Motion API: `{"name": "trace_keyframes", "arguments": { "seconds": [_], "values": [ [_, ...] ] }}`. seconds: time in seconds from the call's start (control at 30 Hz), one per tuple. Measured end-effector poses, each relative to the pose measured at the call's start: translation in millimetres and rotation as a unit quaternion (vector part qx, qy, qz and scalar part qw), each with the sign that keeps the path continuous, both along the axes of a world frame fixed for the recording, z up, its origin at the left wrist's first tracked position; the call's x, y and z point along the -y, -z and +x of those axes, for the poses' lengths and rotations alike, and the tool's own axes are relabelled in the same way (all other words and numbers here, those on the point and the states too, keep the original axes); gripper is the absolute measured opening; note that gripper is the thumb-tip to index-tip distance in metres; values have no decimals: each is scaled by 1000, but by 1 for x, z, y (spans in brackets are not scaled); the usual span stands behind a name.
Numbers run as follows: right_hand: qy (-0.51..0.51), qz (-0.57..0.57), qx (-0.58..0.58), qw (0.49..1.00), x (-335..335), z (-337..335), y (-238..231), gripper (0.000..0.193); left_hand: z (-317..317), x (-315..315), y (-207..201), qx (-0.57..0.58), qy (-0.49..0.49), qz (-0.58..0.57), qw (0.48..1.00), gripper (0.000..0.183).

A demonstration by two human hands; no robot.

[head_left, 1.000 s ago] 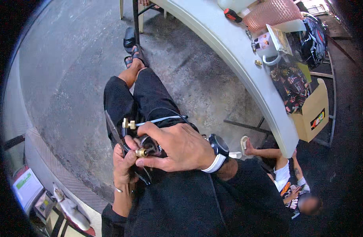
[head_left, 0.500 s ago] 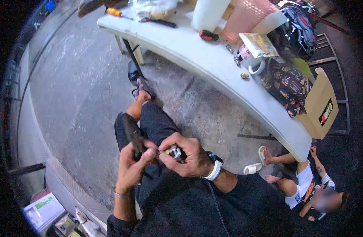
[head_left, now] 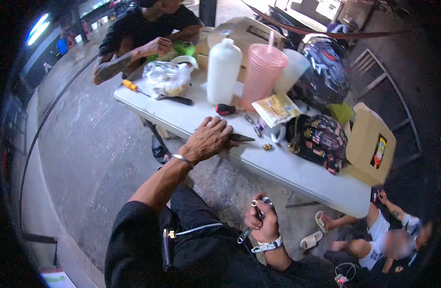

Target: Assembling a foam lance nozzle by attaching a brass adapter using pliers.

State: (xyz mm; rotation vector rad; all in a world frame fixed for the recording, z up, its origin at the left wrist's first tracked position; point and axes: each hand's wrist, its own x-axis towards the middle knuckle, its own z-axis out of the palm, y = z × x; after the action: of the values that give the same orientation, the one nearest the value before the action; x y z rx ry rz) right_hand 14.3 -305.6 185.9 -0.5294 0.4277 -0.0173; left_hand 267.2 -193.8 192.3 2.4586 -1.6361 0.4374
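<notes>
My left hand [head_left: 208, 139] reaches over the front edge of the white table [head_left: 170, 117], palm down with fingers bent. Dark, pointed pliers [head_left: 241, 138] stick out from under its fingers, the tip lying along the tabletop; the handles are hidden beneath the hand. Lower down, above my lap, my right hand [head_left: 262, 221] is curled around a shiny metal fitting [head_left: 265, 205] with a round brass-coloured opening. A short metal piece [head_left: 244, 235] pokes out below the same fist. Close to the pliers' tip, a small brass part [head_left: 267, 147] lies on the table.
A red-black screwdriver [head_left: 225, 109], white bottle [head_left: 224, 72], pink tumbler [head_left: 263, 77], mug [head_left: 278, 133], patterned bag [head_left: 319, 144] and cardboard box [head_left: 369, 149] crowd the table. An orange-handled screwdriver [head_left: 129, 85] lies far left. One person [head_left: 148, 38] sits opposite, another [head_left: 374, 240] lower right.
My hands, close together over my lap before, have parted. The left has moved forward to the table with the pliers; the right has shifted right with the fitting. The view has tilted up.
</notes>
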Motion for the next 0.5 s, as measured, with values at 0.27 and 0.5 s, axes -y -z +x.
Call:
{"name": "trace_keyframes", "arguments": {
  "seconds": [0.27, 0.5],
  "values": [
    [-7, -115, 35, 993, 3, 1, 13, 16, 15, 38, 24, 34, 79, -111, 990, 29],
    [-112, -151, 71, 980, -16, 34, 13, 17, -77, -67, 28, -211, -44, -184, 959, 20]
  ]
}}
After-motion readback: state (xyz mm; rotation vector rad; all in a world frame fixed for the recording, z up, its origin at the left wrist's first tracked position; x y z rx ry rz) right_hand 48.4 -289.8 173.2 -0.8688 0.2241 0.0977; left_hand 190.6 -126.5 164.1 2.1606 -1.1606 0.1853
